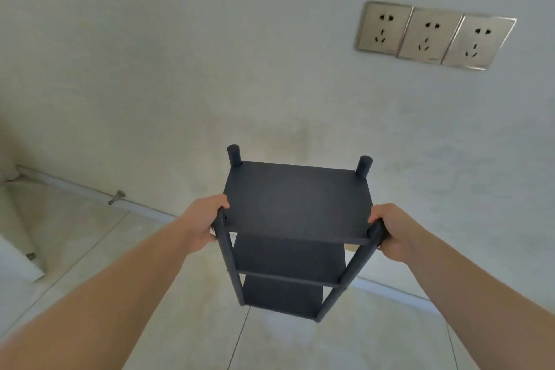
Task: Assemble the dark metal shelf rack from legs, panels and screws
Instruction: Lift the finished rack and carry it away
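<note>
Upright dark shelf rack (295, 207), three bare panels, left hand (202, 224) and right hand (393, 231) gripping its near legs

Three wall sockets (435, 36) sit side by side; a doorstop (116, 197) juts from the skirting.

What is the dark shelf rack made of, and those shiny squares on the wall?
Shelf rack: probably painted metal, matte dark grey, with thin flat panels and round tube legs. Wall sockets: glossy faceplates with a brushed metallic look; whether metal or plastic, I cannot tell.
</note>
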